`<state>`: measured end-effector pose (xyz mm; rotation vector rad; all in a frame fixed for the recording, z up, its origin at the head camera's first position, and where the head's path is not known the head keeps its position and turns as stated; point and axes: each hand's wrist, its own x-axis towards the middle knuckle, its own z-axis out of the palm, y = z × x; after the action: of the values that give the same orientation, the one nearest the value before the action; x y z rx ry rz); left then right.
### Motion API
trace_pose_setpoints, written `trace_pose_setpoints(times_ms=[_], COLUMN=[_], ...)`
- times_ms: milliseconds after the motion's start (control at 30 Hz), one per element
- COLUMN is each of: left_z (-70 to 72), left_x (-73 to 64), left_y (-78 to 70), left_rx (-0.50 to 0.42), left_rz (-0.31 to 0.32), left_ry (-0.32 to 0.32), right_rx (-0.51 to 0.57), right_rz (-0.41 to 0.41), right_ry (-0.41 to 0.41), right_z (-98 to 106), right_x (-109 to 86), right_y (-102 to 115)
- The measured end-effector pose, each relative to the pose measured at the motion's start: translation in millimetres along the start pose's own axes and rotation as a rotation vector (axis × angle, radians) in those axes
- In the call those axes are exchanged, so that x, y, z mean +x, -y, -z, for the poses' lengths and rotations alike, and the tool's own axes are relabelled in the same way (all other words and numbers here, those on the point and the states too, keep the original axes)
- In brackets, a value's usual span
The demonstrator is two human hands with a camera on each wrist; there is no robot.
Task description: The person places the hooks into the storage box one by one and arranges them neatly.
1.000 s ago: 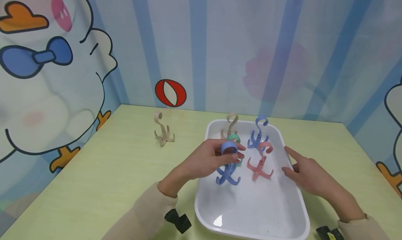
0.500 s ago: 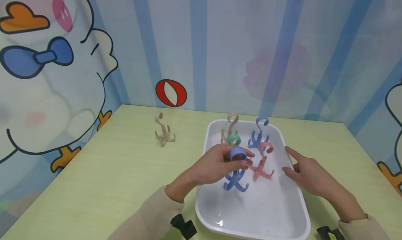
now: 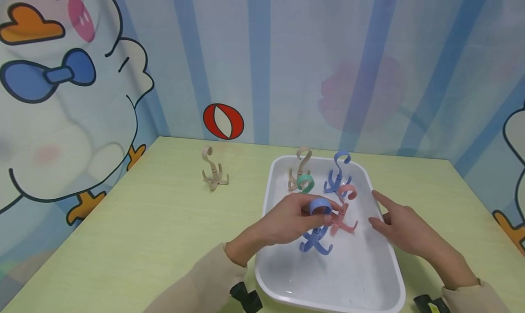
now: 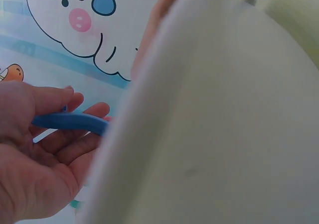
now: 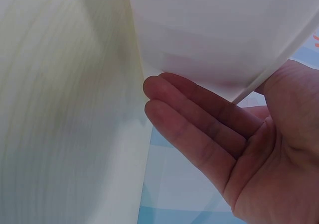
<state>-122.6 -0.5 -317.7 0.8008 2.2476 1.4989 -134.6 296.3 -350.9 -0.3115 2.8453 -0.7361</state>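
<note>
My left hand pinches a blue multi-prong hanging hook near its curled top, over the white tray. In the left wrist view, part of the blue hook shows between thumb and fingers; the tray wall hides the rest. My right hand holds the tray's right rim, thumb over the edge and fingers along the outer wall. Inside the tray stand a pink hook, another blue hook, a beige hook and a green hook, mostly covered by my left hand.
Another beige hook stands on the pale yellow-green table, left of the tray. Behind the table hangs a striped blue backdrop with cartoon prints.
My left hand has carried the blue hook rightward and toward me, uncovering the green hook's curled top. My right hand has stayed at the tray's rim.
</note>
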Motion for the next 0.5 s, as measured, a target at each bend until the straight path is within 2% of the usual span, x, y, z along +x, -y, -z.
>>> trace_pose_setpoints(times_ms=[167, 500], left_z=[-5.5, -16.2], left_x=[2.3, 9.9], left_y=[-0.8, -2.9], left_rx=[0.0, -0.061], left_rz=[0.015, -0.047], left_ry=[0.007, 0.086], right_rx=[0.01, 0.014], right_rz=[0.014, 0.029], right_ry=[-0.002, -0.009], right_z=[-0.4, -0.5], right_x=[-1.1, -2.0], right_y=[0.4, -0.4])
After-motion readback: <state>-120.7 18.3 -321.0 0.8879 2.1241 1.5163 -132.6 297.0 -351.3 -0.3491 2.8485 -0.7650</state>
